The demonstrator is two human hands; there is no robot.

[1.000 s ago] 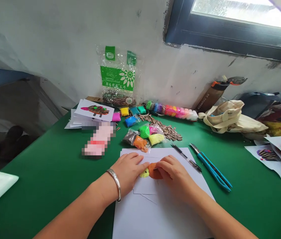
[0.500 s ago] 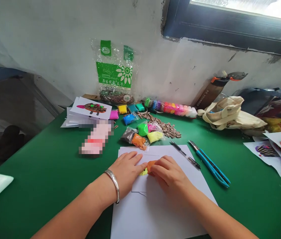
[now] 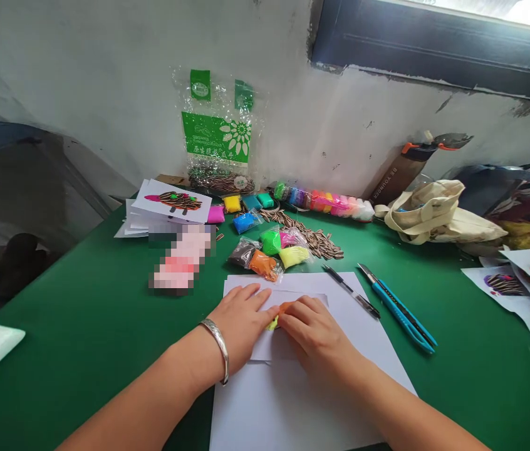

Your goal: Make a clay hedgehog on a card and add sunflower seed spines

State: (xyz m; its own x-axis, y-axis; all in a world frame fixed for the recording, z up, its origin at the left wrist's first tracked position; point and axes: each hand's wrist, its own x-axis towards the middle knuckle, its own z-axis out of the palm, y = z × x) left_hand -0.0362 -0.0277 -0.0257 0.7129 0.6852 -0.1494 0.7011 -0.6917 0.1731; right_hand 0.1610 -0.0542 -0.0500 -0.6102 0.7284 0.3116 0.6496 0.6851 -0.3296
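My left hand, with a silver bracelet on the wrist, lies flat with fingers stretched on a small white card that rests on larger white sheets. Its fingertips touch a small yellow-green clay piece. My right hand presses down over an orange clay lump, fingers curled on it; most of the orange clay is hidden beneath the fingers.
Small bags of coloured clay, a pile of striped sunflower seeds and a seed bag lie behind. A pen and a blue cutter sit right. Picture cards, a cloth bag, a bottle stand around on the green table.
My right hand has slid left and forward over the orange clay, covering more of it. The left hand has stayed on the card.
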